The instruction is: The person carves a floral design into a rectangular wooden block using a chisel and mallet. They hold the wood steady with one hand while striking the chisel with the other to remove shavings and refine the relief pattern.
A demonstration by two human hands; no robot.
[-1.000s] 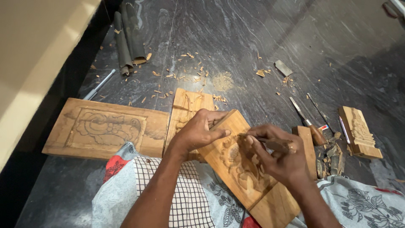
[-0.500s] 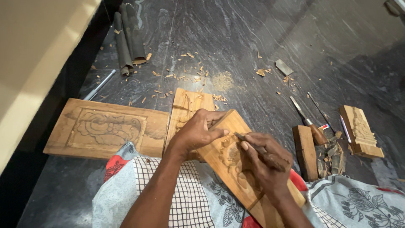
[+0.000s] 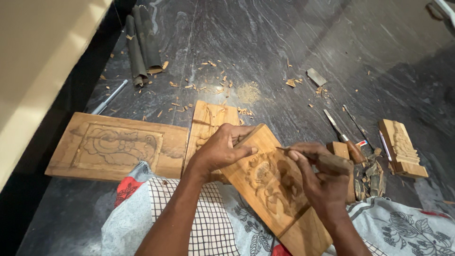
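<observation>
On the lap, propped at a slant over the patterned cloth [image 3: 403, 232], sits the carved wood panel [image 3: 275, 189]: light brown, rectangular, floral relief cut into its middle, lower end plain. Left hand [image 3: 219, 150] is clamped over the panel's upper edge, fingers wrapped on the rim. Right hand [image 3: 322, 178] is closed round a carving chisel [image 3: 303, 154], tip low on the relief just beside the left fingertips. Risk, as I judge it: a slip along the grain sends the tip into the left fingers, since they sit right in the line of cut. Panel only rests on lap, so it could pivot under pressure and gouge the relief. Loose tools [image 3: 343, 135] and wood chips [image 3: 208, 87] lie on the dark floor [image 3: 265, 42] nearby.
</observation>
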